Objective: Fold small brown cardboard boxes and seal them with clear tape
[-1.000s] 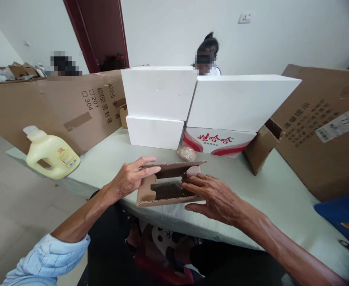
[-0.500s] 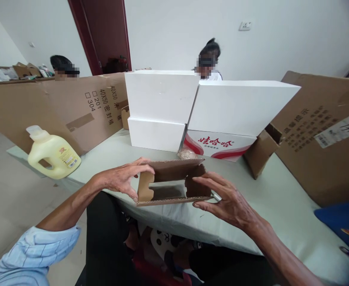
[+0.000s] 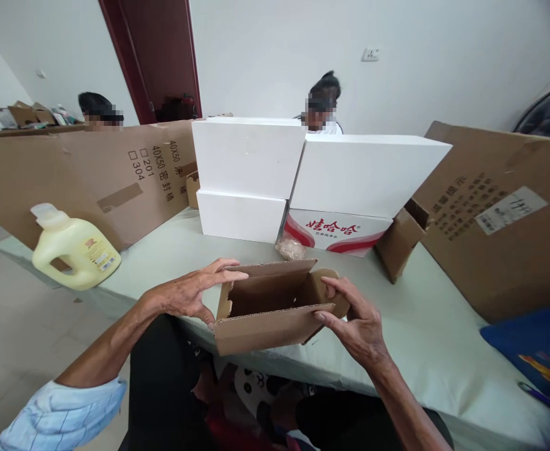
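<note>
A small brown cardboard box (image 3: 260, 332) with its top open is held between my two hands at the table's front edge. My left hand (image 3: 193, 291) grips its left end, fingers on the far rim and thumb at the near left corner. My right hand (image 3: 357, 319) holds the right end, with the thumb on the near wall and fingers on a raised end flap (image 3: 329, 282). The inside is dark, and no contents can be made out. Just behind the box lies a crumpled clear plastic bundle (image 3: 291, 248).
White boxes (image 3: 249, 156) stand stacked behind, one with red lettering (image 3: 334, 232). A yellow jug (image 3: 75, 250) is left. Large cardboard panels (image 3: 129, 175) flank the table (image 3: 162, 250). A brown box (image 3: 399, 244) and blue item (image 3: 533, 351) are right. Two people sit beyond.
The box has tilted so its near outer wall shows, and the light opening through its bottom is no longer visible. My right fingers have shifted onto the end flap. The view has moved slightly.
</note>
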`<state>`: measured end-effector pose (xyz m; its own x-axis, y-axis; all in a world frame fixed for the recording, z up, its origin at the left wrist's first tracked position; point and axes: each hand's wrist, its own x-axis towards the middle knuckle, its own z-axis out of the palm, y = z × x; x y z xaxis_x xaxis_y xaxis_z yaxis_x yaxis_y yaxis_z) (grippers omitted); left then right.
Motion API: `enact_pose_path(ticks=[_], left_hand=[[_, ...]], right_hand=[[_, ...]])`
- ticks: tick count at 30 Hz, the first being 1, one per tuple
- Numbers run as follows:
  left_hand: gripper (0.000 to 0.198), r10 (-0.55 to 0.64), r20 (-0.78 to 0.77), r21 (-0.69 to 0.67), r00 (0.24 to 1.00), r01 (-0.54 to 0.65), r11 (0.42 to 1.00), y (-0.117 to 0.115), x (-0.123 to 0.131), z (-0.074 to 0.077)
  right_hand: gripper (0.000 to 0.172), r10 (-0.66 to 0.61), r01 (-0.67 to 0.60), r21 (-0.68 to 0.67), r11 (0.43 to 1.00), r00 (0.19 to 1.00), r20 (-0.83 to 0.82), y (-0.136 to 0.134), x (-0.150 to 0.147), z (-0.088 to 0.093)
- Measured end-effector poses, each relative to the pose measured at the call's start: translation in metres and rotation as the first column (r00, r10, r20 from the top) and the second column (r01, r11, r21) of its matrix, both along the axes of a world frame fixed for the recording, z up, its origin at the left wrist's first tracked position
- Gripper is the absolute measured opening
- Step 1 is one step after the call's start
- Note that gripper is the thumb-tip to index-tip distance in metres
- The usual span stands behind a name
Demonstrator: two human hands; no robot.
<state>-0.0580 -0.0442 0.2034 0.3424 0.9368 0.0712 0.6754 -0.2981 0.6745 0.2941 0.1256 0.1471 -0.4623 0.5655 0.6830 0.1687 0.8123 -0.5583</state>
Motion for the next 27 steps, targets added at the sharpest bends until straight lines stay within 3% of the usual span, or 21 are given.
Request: enact_pose_path(ticks=[3, 6, 10, 14, 17, 21, 24, 27], left_hand=[[0.072, 0.017, -0.079, -0.020, 0.997, -0.018, 1.000, -0.001, 0.006, 0.012], [0.042, 0.052, -0.077, 0.082, 0.996, -0.045, 0.996, 0.001, 0.007, 0.014], [0.027, 0.107, 0.050, 0.174, 0.993, -0.114, 0.978, 0.004, 0.002, -0.001], [0.028, 0.224, 0.205, 0.209, 0.953, -0.266, 0.941, 0.012, -0.003, -0.017], [0.039, 0.370, 0.299, 0.267, 0.879, -0.450, 0.852, 0.024, -0.007, -0.023], [0.051, 0.526, 0.391, 0.308, 0.755, -0.646, 0.699, 0.041, -0.006, -0.034], [0.052, 0.584, 0.424, 0.344, 0.692, -0.720, 0.603, 0.048, -0.001, -0.046], [0.055, 0.679, 0.432, 0.357, 0.593, -0.804, 0.475, 0.053, 0.005, -0.059]], right_hand=[[0.052, 0.016, -0.020, 0.072, 0.997, 0.998, 0.056, 0.000, 0.002, 0.004], [0.052, 0.022, -0.029, 0.103, 0.994, 0.997, 0.073, 0.000, 0.004, 0.006], [0.053, -0.002, -0.003, 0.083, 0.997, 0.999, 0.053, -0.002, 0.008, 0.004], [0.051, -0.051, 0.051, 0.002, 0.999, 0.999, 0.014, -0.006, 0.009, -0.001], [0.052, -0.080, 0.069, -0.112, 0.991, 0.991, -0.104, -0.011, 0.006, -0.007], [0.084, -0.064, -0.033, -0.337, 0.941, 0.960, -0.273, -0.015, 0.000, -0.025], [0.062, 0.010, -0.088, -0.498, 0.863, 0.987, -0.158, -0.017, -0.002, -0.046], [0.039, 0.165, -0.174, -0.545, 0.821, 0.984, -0.065, -0.022, 0.000, -0.061]])
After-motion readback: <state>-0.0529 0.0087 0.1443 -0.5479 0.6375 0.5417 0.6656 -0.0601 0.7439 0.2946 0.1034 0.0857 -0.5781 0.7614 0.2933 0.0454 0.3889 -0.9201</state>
